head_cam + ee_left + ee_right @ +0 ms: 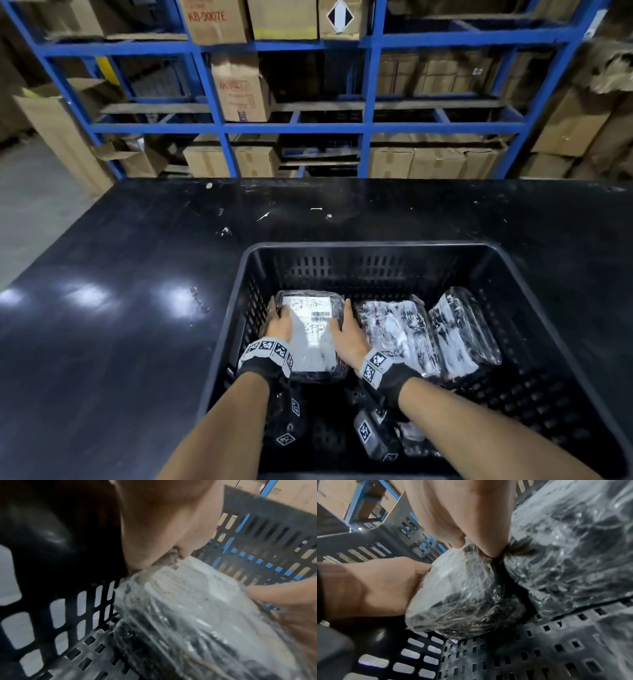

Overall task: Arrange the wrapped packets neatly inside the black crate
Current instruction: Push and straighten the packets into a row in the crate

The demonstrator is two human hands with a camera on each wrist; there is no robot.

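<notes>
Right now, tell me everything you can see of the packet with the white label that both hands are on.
The labelled packet is a dark, flat bundle wrapped in crinkled clear film, with a white barcoded label on top. It lies flat on the perforated floor of the black crate, at its left side wall. The left hand grips its left edge, the right hand its right edge, beside a neighbouring packet.

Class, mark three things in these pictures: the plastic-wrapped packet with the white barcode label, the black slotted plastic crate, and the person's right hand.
Plastic-wrapped packet with white barcode label (310, 330): head view, on its label.
Black slotted plastic crate (370, 245): head view, on the far rim.
Right hand (349, 337): head view, on the back of the hand.
</notes>
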